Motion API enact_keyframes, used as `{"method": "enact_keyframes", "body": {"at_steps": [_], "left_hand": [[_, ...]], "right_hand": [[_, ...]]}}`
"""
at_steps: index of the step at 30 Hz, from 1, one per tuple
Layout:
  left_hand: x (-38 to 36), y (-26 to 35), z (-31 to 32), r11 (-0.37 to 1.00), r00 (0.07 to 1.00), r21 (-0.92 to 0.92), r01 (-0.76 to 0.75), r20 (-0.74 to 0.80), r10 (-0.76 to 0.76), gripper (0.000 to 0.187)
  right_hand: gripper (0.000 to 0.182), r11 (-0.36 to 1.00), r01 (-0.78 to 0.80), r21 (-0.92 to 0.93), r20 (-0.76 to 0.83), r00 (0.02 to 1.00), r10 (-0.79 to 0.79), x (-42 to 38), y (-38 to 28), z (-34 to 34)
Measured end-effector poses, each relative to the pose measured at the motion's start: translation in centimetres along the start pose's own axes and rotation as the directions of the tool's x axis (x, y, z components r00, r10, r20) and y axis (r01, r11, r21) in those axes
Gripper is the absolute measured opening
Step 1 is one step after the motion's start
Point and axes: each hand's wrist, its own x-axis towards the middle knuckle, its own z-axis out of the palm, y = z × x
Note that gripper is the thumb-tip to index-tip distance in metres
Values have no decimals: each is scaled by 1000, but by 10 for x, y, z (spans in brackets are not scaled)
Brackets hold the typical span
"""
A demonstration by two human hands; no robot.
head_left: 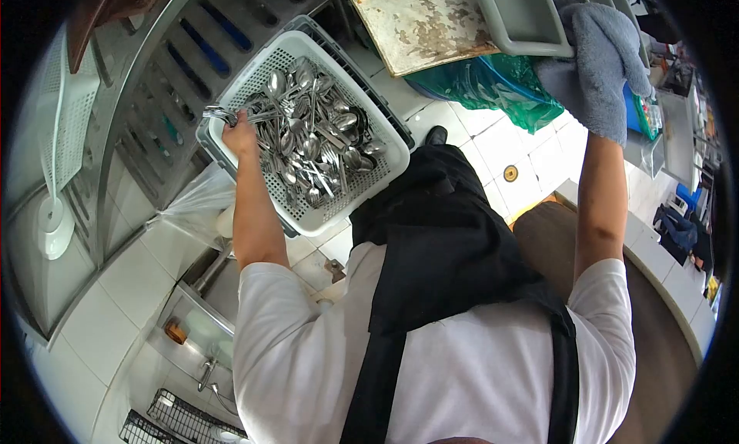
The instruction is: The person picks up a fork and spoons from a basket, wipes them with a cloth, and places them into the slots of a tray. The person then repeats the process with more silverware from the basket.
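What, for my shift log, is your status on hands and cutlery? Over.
Left hand gripping forks at edge of pale basket. Right hand hidden by grey cloth. Cutlery heaped loose in basket. No obstruction seen over it.

My L arm [258, 217] is out fwd, forearm bare. L hand [240, 140] closed in a grip, fingers curled, wrist approx in line w/ forearm. My R arm [602, 197] is fwd too, well apart from L, forearm bare. R hand covered, can't see fingers from here, so grip unk.
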Motion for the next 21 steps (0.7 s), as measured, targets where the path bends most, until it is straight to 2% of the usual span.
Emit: {"method": "enact_keyframes", "body": {"at_steps": [2,5,6,8,10,12,14,16,17,18,20,21], "left_hand": [[7,-3,3,1000,999,10,22,-24,-22,18],[27,-8,6,982,998,-187,24,69,-12,20],[34,-6,6,982,998,-187,26,67,-14,20],[49,-4,6,960,969,-131,246,65,-240,21],[58,-7,8,950,962,-149,273,19,-273,21],[72,-18,4,926,928,-87,368,-19,-371,21],[70,-22,0,925,932,-140,353,-36,-361,20],[39,5,-3,956,978,-211,202,94,-186,17],[30,10,-8,968,981,-201,153,151,-124,14],[24,14,-10,968,980,-198,155,154,-125,14],[16,24,-16,981,980,-192,12,196,26,14],[11,36,-19,995,957,-99,15,290,15,16]], "right_hand": [[19,1000,6,-12,-1,1000,-6,-1,1,-1],[18,999,21,-29,-1,1000,-21,0,-1,-1],[18,999,25,-39,0,1000,-25,0,-1,-1],[18,998,40,-53,3,999,-40,-2,-3,-1],[18,996,54,-75,4,999,-53,-2,-4,-2],[17,993,70,-93,5,998,-70,-2,-5,-3],[17,989,89,-115,9,996,-89,-3,-8,-2],[17,984,112,-142,9,994,-111,-2,-12,-2],[17,978,125,-166,11,992,-125,-1,-14,-2],[17,969,144,-201,11,989,-145,-1,-17,-2],[16,940,182,-290,25,983,-183,2,-24,2],[16,965,146,-217,20,989,-145,4,-15,5]]}}
